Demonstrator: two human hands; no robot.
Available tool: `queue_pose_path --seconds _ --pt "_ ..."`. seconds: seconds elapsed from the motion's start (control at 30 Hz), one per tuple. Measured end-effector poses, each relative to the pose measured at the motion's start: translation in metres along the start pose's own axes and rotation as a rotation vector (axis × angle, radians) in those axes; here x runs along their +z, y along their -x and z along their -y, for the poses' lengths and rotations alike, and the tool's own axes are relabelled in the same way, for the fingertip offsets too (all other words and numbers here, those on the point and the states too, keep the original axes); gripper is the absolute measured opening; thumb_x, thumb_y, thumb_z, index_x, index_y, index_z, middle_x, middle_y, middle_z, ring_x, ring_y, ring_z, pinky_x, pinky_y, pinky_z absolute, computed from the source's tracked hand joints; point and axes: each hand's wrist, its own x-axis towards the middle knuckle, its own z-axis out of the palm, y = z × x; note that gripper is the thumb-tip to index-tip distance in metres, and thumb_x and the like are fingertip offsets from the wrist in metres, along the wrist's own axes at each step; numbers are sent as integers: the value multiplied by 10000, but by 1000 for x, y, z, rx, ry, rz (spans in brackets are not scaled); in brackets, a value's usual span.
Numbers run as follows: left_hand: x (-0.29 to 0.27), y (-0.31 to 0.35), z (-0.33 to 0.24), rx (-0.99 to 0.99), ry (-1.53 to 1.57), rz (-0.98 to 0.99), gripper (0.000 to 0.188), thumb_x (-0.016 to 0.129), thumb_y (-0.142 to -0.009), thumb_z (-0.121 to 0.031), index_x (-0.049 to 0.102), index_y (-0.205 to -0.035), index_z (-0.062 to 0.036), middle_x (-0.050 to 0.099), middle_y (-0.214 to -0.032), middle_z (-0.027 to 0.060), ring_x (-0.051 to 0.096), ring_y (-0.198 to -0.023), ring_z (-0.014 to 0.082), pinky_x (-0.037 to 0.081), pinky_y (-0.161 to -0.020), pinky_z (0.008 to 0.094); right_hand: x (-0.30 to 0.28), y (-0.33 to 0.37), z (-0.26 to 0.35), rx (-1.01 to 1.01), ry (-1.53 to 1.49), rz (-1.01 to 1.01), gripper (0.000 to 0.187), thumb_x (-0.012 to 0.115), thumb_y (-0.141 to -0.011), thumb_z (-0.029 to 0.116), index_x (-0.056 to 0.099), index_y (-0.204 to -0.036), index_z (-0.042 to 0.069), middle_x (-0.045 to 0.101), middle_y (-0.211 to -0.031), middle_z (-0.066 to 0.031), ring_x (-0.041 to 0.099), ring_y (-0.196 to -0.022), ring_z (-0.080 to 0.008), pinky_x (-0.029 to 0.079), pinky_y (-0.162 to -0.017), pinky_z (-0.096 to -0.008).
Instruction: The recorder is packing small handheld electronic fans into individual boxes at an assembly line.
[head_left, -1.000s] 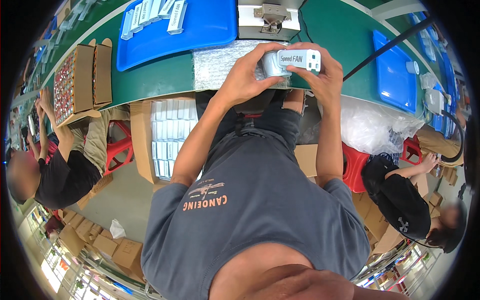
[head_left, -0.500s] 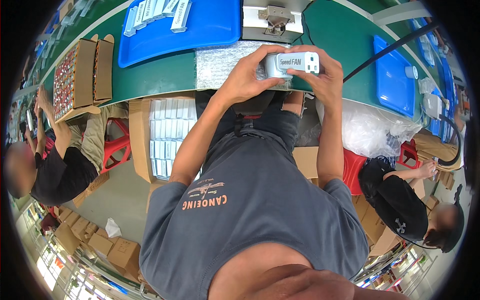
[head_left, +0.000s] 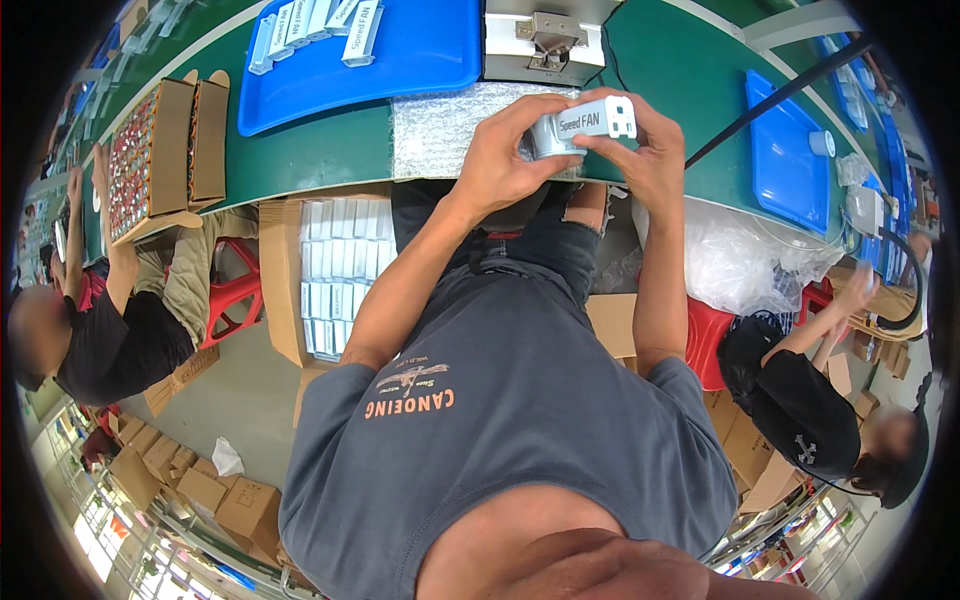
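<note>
the person holds a white box (head_left: 592, 121) and a pale round cup (head_left: 552, 138) up above the near edge of the green table (head_left: 300, 160). the left hand (head_left: 497, 160) is curled about the cup from the left, thumb on the near side, fingers round the far side. the right hand (head_left: 655, 160) has the box, its fingers behind and its thumb along the lower near edge. the hands all but hide where box and cup meet, so i can't fairly say whether they are joined or only pressed together.

the change over the last half second is small: the box has tipped so that its right end, the one with the square holes, rides a little higher, and the left hand has rolled slightly to the right with it. the grip is the same on both sides. to my eye that's an adjustment in the hands, and the piece has not been put down.

a bubble sheet (head_left: 430, 135) lies just left of the hands, with the blue tray (head_left: 350, 100) beyond it, bearing more boxes (head_left: 362, 35). a metal machine (head_left: 500, 50) stands on the far side. well off to the right, a co-worker's hand (head_left: 857, 290) has come up too.
</note>
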Motion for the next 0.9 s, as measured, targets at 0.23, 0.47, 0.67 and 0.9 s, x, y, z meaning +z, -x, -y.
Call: queue_pose_path --seconds 0.23,0.47,0.67,0.9 --pt "3 -5 8 -208 265 -132 560 882 -756 -167 630 -1221 19 718 -1049 132 690 -957 185 550 -841 331 15 15 19 -66 102 -409 292 686 -899 61 674 -1187 20 678 -806 -58 630 -692 -124 525 -668 -294" --pt "6 10 -5 -31 -280 -376 523 844 -741 -131 616 -1180 36 683 -1110 186 690 -1019 319 547 -877 384 55 21 38 120 323 -52 318 655 -925 142 639 -1232 57 657 -695 -165 658 -575 -306 459 -523 -383" --pt "4 23 -26 100 -409 -457 522 821 -660 -62 632 -1146 -33 664 -1152 175 665 -1045 384 555 -871 414 70 28 27 249 -224 -196 178 683 -953 74 652 -1090 -35 608 -646 9 477 -518 -20 345 -450 -208" --pt "-3 23 -39 91 -387 -429 523 837 -676 -71 634 -1155 -20 670 -1161 173 668 -1069 362 549 -892 402 71 34 41 263 -390 -351 98 720 -920 36 658 -966 -24 633 -661 -25 534 -521 -45 388 -450 -199"
